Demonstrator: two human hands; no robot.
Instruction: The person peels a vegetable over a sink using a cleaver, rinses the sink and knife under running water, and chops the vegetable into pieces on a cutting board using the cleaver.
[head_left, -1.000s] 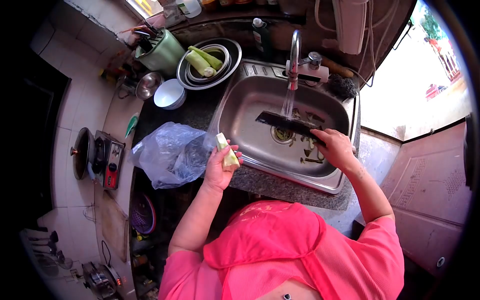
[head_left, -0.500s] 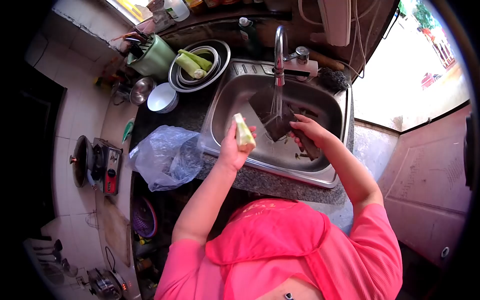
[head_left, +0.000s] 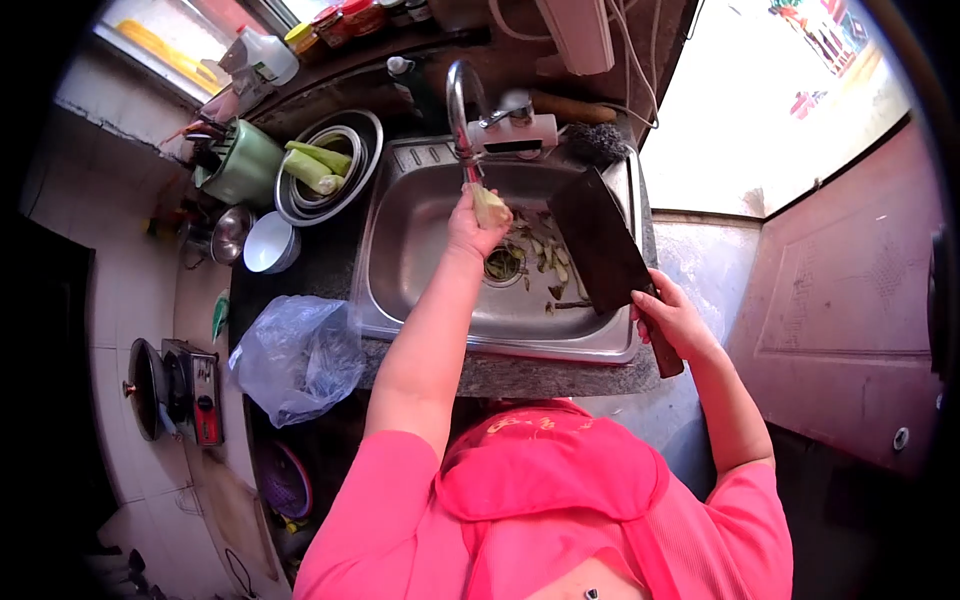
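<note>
So from the head cam, the left hand is closing its fingers and thumb around a pale green vegetable piece. The piece is sitting inside the grip, its pale side showing between thumb and fingers, and the whole lot is hovering just below the faucet spout. Can't really tell if water is hitting it, the hand is covering that bit.

The right hand is clamping onto the handle of a big dark cleaver. The blade is sticking out past the fingers, tilting up and to the left over the right part of the sink, and the handle's butt end is poking out below the hand. The cleaver and the veggie piece are staying well apart.

Under all that, green scraps are lying between the drain and the blade. Off to the left, more green vegetables are resting in some nested bowls, and a clear plastic bag is slumping on the counter edge.
</note>
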